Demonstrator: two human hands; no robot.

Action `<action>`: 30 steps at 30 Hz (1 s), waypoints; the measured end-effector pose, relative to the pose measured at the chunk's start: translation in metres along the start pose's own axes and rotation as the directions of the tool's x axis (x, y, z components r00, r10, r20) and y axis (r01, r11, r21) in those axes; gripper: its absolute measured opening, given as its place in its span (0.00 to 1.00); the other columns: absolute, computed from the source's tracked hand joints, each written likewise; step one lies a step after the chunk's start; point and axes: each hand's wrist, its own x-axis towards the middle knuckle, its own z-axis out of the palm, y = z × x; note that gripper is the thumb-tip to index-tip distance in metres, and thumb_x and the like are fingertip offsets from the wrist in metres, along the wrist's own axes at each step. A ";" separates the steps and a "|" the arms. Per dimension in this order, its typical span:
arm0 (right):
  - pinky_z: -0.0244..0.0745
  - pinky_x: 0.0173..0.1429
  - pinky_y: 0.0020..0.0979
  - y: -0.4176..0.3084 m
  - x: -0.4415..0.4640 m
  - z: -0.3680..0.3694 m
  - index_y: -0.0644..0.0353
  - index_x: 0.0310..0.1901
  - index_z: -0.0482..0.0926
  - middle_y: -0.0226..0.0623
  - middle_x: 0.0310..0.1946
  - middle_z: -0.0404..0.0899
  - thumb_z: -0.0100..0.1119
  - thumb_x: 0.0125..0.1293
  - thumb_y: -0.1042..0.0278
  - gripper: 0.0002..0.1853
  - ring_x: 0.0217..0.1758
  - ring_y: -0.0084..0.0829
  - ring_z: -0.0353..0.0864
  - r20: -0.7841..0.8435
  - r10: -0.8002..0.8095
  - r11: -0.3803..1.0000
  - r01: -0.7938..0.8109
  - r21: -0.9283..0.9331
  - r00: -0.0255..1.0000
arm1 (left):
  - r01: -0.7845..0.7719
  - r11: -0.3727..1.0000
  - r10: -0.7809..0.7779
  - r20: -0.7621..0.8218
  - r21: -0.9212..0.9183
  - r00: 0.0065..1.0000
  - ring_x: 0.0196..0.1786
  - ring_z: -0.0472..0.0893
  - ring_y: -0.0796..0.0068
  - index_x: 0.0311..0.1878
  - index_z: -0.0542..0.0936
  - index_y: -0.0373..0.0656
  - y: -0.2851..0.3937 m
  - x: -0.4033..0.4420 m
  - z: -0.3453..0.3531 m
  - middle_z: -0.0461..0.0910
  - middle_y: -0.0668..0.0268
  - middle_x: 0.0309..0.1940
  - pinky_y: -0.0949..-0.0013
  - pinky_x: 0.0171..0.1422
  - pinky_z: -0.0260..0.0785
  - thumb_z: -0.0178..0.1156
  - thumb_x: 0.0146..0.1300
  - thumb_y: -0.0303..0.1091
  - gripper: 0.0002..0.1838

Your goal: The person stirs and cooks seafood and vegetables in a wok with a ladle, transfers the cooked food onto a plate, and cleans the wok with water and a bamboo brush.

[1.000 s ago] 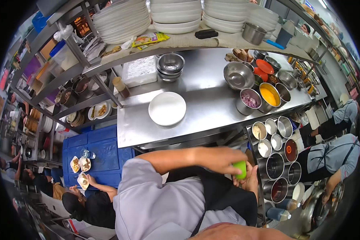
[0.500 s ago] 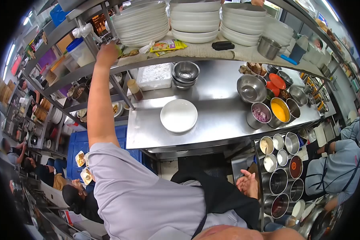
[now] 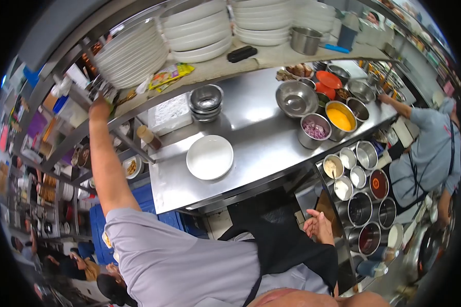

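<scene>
My left hand [image 3: 101, 108] is stretched up to the left end of the shelf [image 3: 225, 70], close to the tall stack of white plates [image 3: 133, 53]. Its fingers are blurred and partly hidden, so what they hold or touch does not show clearly; something greenish is by them. My right hand [image 3: 319, 226] hangs low at my side, holding nothing, fingers apart. A white plate [image 3: 210, 157] lies on the steel counter [image 3: 256, 135] in front of me. Yellow packets [image 3: 170, 75] and a black object [image 3: 242, 53] rest on the shelf.
Steel bowls [image 3: 206, 100] stand beside a white powder-filled tray [image 3: 171, 113] and a bottle [image 3: 148, 137]. Pots of chopped onion [image 3: 315, 130] and yellow liquid [image 3: 340, 116] are on the right. Below stands a rack of containers [image 3: 359, 209]. A co-worker [image 3: 427, 148] reaches over the counter's right end.
The view has turned and tilted, shifting shelf and counter leftward. My left hand stays at the shelf's left end. The co-worker on the right now stretches an arm to the counter.
</scene>
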 end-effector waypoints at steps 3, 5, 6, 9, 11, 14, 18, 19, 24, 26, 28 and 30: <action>0.63 0.26 0.18 -0.003 -0.009 -0.001 0.65 0.60 0.71 0.35 0.27 0.77 0.38 0.75 0.43 0.30 0.21 0.18 0.71 -0.078 0.004 1.000 -0.002 0.022 0.997 | 0.130 0.991 -0.129 -0.021 0.040 0.991 0.37 0.83 0.47 0.70 0.61 0.40 0.050 -0.013 -0.076 0.82 0.48 0.35 0.52 0.42 0.77 0.56 0.57 0.35 0.35; 0.62 0.26 0.18 -0.004 -0.013 -0.001 0.64 0.60 0.71 0.33 0.27 0.77 0.42 0.75 0.48 0.27 0.22 0.17 0.70 -0.118 0.018 0.999 -0.022 -0.033 0.993 | 0.070 0.998 -0.070 -0.105 -0.008 0.992 0.41 0.82 0.47 0.69 0.61 0.43 0.104 -0.028 -0.133 0.79 0.47 0.41 0.53 0.44 0.76 0.58 0.59 0.35 0.34; 0.62 0.26 0.18 -0.005 -0.018 -0.002 0.64 0.60 0.71 0.32 0.28 0.77 0.44 0.75 0.50 0.25 0.23 0.16 0.70 -0.150 0.028 0.998 -0.037 -0.056 0.988 | -0.007 0.998 -0.004 -0.172 -0.064 0.985 0.44 0.81 0.48 0.69 0.61 0.44 0.139 -0.040 -0.165 0.77 0.46 0.45 0.53 0.45 0.75 0.59 0.60 0.34 0.34; 0.64 0.28 0.19 0.012 -0.021 -0.002 0.60 0.61 0.71 0.28 0.29 0.77 0.55 0.70 0.63 0.20 0.25 0.16 0.70 -0.177 -0.079 0.992 0.060 -0.111 0.981 | -0.144 0.683 0.267 0.062 -0.716 0.962 0.44 0.79 0.63 0.65 0.68 0.42 0.269 -0.085 -0.249 0.77 0.53 0.48 0.67 0.45 0.72 0.58 0.62 0.24 0.26; 0.68 0.29 0.20 0.032 -0.020 -0.010 0.57 0.60 0.71 0.27 0.28 0.77 0.55 0.69 0.66 0.19 0.25 0.16 0.73 -0.198 -0.229 0.958 0.185 -0.217 0.953 | -0.273 0.215 0.664 -0.065 -0.938 0.745 0.43 0.77 0.73 0.64 0.71 0.42 0.342 -0.115 -0.238 0.77 0.60 0.49 0.72 0.46 0.70 0.59 0.60 0.21 0.26; 0.76 0.36 0.33 0.036 -0.041 -0.008 0.59 0.56 0.75 0.39 0.29 0.82 0.57 0.66 0.67 0.17 0.28 0.30 0.81 -0.427 -0.358 0.867 0.125 -0.483 0.831 | -0.023 -0.085 0.950 -0.088 -0.996 0.300 0.37 0.79 0.76 0.65 0.70 0.41 0.465 -0.191 -0.226 0.80 0.65 0.37 0.73 0.41 0.72 0.61 0.62 0.22 0.27; 0.77 0.42 0.39 0.057 -0.114 -0.008 0.62 0.50 0.77 0.49 0.37 0.83 0.59 0.66 0.63 0.15 0.38 0.43 0.84 -0.810 -0.312 0.895 -0.132 -0.426 0.496 | -0.088 -0.173 0.970 -0.155 -0.981 -0.186 0.34 0.83 0.71 0.61 0.73 0.39 0.574 -0.326 -0.184 0.82 0.59 0.30 0.68 0.40 0.75 0.62 0.62 0.26 0.22; 0.76 0.40 0.39 0.091 -0.138 -0.014 0.62 0.50 0.77 0.48 0.36 0.83 0.59 0.65 0.64 0.15 0.37 0.44 0.84 -0.894 -0.323 0.902 -0.183 -0.390 0.311 | -0.029 -0.272 0.918 -0.251 -0.962 -0.306 0.33 0.82 0.73 0.59 0.74 0.38 0.589 -0.356 -0.188 0.82 0.59 0.29 0.70 0.40 0.75 0.63 0.62 0.26 0.21; 0.73 0.55 0.45 0.257 -0.340 0.033 0.63 0.55 0.74 0.57 0.47 0.76 0.63 0.57 0.73 0.23 0.51 0.53 0.77 -0.843 -0.026 0.866 -0.433 0.249 -0.537 | 0.173 -0.376 0.721 -0.405 -0.910 -0.563 0.34 0.79 0.79 0.56 0.75 0.32 0.634 -0.469 -0.238 0.83 0.59 0.32 0.74 0.40 0.72 0.62 0.64 0.30 0.19; 0.74 0.55 0.46 0.321 -0.404 0.083 0.64 0.55 0.74 0.60 0.46 0.75 0.62 0.57 0.69 0.23 0.53 0.56 0.76 -0.692 -0.093 0.743 -0.513 0.431 -0.716 | 0.229 -0.390 0.649 -0.442 -0.892 -0.619 0.36 0.80 0.78 0.56 0.75 0.32 0.653 -0.509 -0.265 0.83 0.58 0.33 0.73 0.41 0.72 0.61 0.65 0.30 0.19; 0.75 0.53 0.47 0.342 -0.429 0.135 0.66 0.53 0.73 0.63 0.45 0.75 0.63 0.56 0.66 0.23 0.51 0.58 0.77 -0.608 0.063 0.642 -0.434 0.632 -0.791 | 0.260 -0.421 0.566 -0.476 -0.869 -0.673 0.38 0.80 0.76 0.56 0.75 0.32 0.665 -0.543 -0.297 0.83 0.57 0.35 0.72 0.43 0.73 0.61 0.65 0.30 0.19; 0.76 0.51 0.48 0.381 -0.436 0.166 0.66 0.53 0.71 0.64 0.45 0.74 0.64 0.54 0.66 0.25 0.49 0.59 0.78 -0.536 0.195 0.567 -0.351 0.745 -0.822 | 0.278 -0.476 0.471 -0.508 -0.835 -0.721 0.39 0.81 0.74 0.57 0.75 0.32 0.674 -0.582 -0.330 0.83 0.55 0.38 0.71 0.44 0.73 0.61 0.65 0.31 0.19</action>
